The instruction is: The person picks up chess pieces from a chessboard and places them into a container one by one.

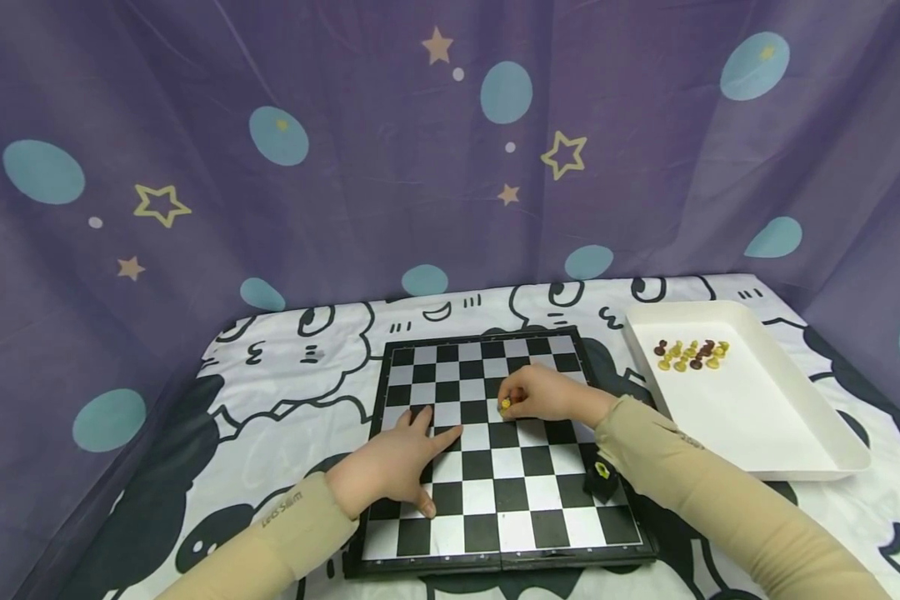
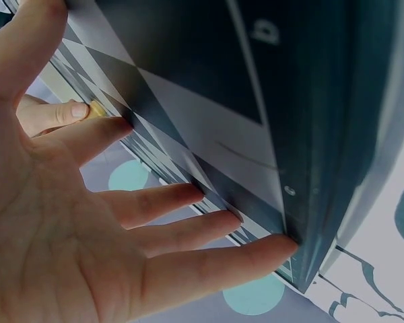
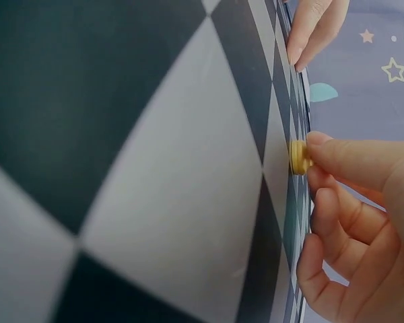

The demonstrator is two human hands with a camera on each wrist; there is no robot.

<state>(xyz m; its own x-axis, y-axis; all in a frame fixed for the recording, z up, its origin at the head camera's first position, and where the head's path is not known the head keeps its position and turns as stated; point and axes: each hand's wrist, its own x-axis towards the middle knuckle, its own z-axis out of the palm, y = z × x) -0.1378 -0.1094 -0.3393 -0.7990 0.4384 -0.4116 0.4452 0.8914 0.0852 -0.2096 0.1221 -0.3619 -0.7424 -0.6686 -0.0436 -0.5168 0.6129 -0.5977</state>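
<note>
A black-and-white chessboard (image 1: pixel 510 495) lies flat on the patterned cloth. Near the middle of it, my right hand (image 1: pixel 544 393) pinches a small yellow chess piece (image 1: pixel 506 403) between thumb and fingers. The right wrist view shows the piece's round base (image 3: pixel 298 157) at the board surface; whether it touches is hard to tell. My left hand (image 1: pixel 392 465) is on the board's left side with its fingers spread. In the left wrist view its fingertips (image 2: pixel 283 245) meet the board near the lettered edge, and the palm holds nothing.
To the right stands a white tray (image 1: pixel 765 425) with several yellow and brown chess pieces (image 1: pixel 680 365) near its far left side. A small black item (image 1: pixel 602 479) with a yellow-green mark is by the right sleeve. A purple curtain (image 1: pixel 390 208) hangs behind the cloth-covered table.
</note>
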